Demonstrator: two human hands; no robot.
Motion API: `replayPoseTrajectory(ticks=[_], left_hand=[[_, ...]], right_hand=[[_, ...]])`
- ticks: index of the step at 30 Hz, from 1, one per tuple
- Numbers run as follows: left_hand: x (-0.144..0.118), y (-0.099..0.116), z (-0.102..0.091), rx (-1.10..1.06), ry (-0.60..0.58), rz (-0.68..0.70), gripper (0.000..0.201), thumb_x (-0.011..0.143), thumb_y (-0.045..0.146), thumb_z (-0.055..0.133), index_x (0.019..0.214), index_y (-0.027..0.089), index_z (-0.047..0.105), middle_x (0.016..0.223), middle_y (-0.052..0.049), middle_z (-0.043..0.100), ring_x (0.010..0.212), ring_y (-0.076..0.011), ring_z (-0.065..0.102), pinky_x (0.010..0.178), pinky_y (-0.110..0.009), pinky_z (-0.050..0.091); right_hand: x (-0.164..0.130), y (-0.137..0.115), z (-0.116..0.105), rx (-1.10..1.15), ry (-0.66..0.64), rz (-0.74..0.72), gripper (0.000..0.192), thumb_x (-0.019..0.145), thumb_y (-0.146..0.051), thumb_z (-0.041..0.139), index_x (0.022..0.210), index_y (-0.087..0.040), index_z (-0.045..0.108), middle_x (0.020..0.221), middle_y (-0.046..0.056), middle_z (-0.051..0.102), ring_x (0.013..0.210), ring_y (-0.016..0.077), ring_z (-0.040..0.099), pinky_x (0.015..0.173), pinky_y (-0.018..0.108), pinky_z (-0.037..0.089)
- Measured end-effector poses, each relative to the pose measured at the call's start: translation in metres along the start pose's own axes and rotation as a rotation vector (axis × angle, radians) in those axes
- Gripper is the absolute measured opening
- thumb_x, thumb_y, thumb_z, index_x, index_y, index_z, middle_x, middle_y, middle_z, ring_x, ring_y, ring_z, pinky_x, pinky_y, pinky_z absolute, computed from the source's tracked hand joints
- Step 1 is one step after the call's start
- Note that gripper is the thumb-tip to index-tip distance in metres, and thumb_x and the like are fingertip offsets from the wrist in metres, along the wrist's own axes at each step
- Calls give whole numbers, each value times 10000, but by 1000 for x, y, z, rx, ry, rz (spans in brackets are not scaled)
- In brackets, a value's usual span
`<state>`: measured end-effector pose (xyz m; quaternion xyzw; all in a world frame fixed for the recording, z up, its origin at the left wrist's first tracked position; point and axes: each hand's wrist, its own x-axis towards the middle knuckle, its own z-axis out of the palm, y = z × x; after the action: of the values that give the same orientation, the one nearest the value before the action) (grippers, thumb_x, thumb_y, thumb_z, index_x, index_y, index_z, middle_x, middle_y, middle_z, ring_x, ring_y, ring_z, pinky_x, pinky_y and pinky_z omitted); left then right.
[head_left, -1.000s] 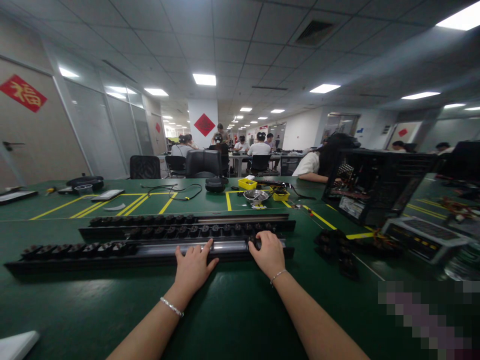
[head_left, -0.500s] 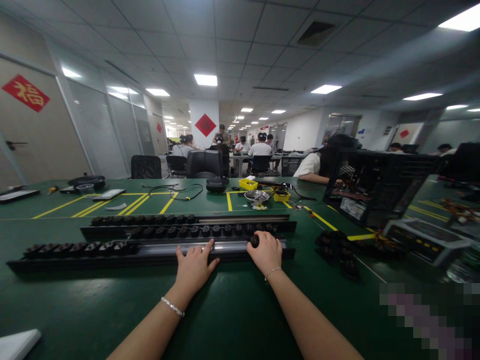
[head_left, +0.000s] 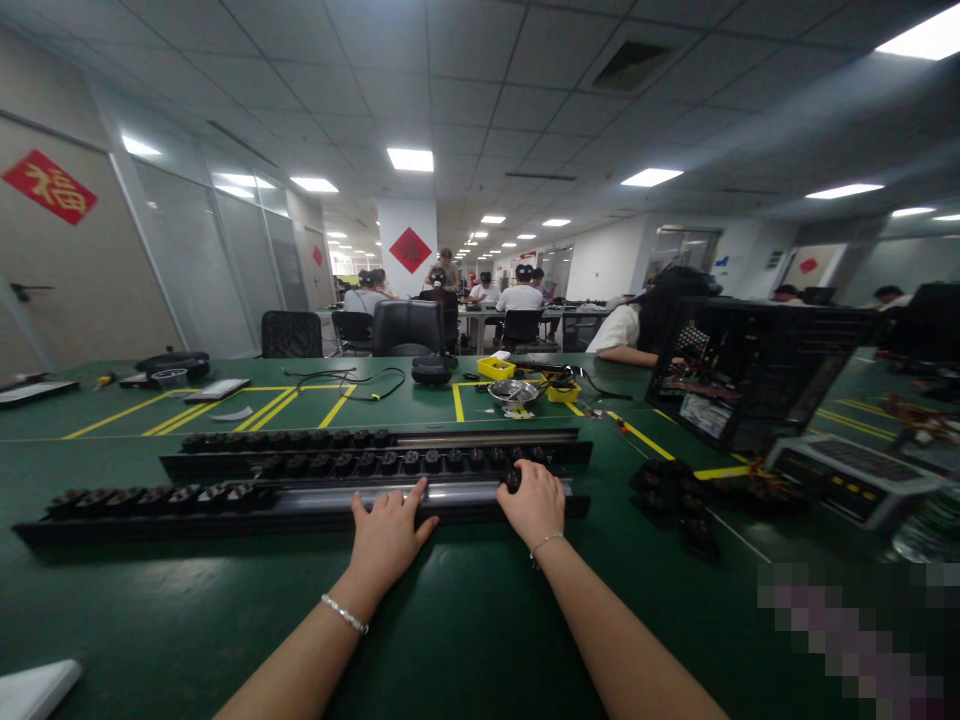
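Looks like an open-plan office with an electronics workshop in it. Has a tiled ceiling (head_left: 480, 40) with flat panel lights (head_left: 410, 160), glass partitions (head_left: 187, 245) down the left and black chairs (head_left: 409, 328). Seats several people (head_left: 519, 295) at tables farther back. Reads as workshop up front, from a green worktop (head_left: 465, 610) with yellow lines (head_left: 459, 403), bearing an opened computer case (head_left: 795, 345).

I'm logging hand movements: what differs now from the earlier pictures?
The right hand has turned slightly, its wrist shifting a little to the left; it still holds a small black part. Nothing was visibly let go. The left hand stays on the front rail, and the row of black parts there looks unmoved.
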<state>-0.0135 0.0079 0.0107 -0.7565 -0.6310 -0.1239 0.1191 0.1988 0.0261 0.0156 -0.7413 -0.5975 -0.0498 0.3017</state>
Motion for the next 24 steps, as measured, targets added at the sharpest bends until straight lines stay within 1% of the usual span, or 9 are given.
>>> replayPoseTrajectory(ticks=[6,13,18,24], left_hand=[[1,-1,0,-27,12,8,554,822,524,358,1327,297,370,1020,-85,631,989,-265,521,980,-620,143],[0,-3,3,-25,33,16,563,825,529,347,1336,293,357,1010,-81,629,982,-263,522,979,-618,147],[1,-4,5,-29,34,25,564,823,532,349,1332,290,362,1011,-85,629,983,-266,524,974,-626,150],[1,-4,5,3,29,21,562,822,541,335,1331,303,358,1021,-81,627,990,-264,528,976,-620,154]], right_hand=[[1,3,-1,27,-2,3,307,737,-264,479,1031,-202,542,1058,84,582,1042,216,489,950,357,266],[0,5,-3,41,-17,13,213,739,-269,479,929,-219,562,1009,63,582,1025,214,484,959,379,245],[1,7,-2,27,-6,18,211,730,-293,500,919,-232,572,1008,57,574,1031,221,469,966,397,228],[1,6,-4,-11,-30,29,230,739,-301,498,944,-238,581,1015,58,566,1040,213,458,947,391,233]])
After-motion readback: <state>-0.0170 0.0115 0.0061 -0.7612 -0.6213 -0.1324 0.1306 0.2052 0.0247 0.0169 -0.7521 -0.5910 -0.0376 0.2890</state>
